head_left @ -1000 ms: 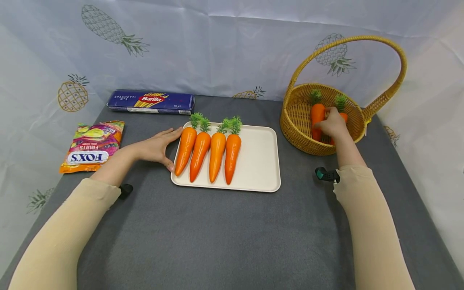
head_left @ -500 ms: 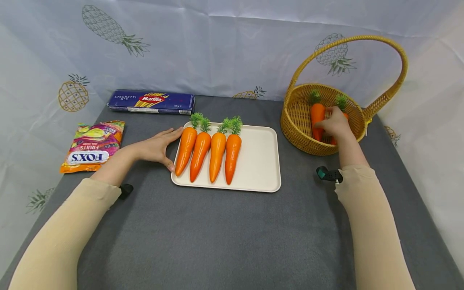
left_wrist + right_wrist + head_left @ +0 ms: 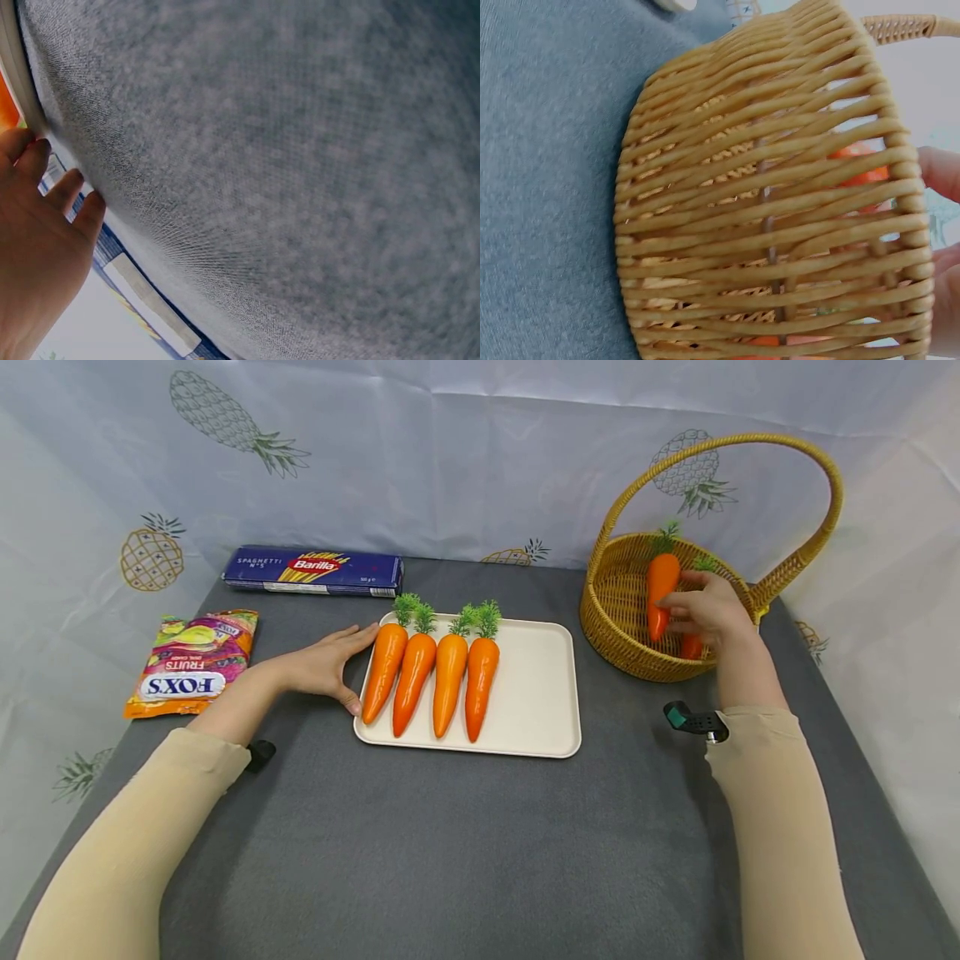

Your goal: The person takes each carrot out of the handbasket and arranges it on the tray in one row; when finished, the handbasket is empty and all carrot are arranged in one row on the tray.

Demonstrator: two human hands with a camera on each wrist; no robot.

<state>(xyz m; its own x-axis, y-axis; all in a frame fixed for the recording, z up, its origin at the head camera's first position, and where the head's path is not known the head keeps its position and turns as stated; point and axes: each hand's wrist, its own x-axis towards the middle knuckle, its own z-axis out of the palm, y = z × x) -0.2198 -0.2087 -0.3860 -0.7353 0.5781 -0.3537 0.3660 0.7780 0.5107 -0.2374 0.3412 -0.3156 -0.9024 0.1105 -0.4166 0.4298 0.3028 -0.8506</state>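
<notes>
My right hand (image 3: 708, 608) pinches an orange toy carrot (image 3: 662, 581) with green leafy top, raised within the mouth of the wicker basket (image 3: 613, 631). A second carrot (image 3: 692, 647) lies lower in the basket, partly hidden by that hand. In the right wrist view the basket's woven side (image 3: 765, 180) covers most of the carrots, and only part of the hand (image 3: 946, 300) shows. My left hand (image 3: 322, 667) touches the left end of a cream tray (image 3: 536, 693), fingers and thumb spread along its edge. Several carrots (image 3: 448, 677) lie side by side on the tray.
A blue spaghetti box (image 3: 313, 571) lies at the back left against the pineapple-print cloth (image 3: 465, 468). In front of it is a bag of fruit candy (image 3: 195, 662), near the left forearm. The basket's tall handle (image 3: 750, 439) arches over the right side. Grey cloth (image 3: 450, 843) covers the table.
My right hand has lifted the carrot a little within the basket and shifted slightly right, its wrist turning. The left hand and the tray have not moved.
</notes>
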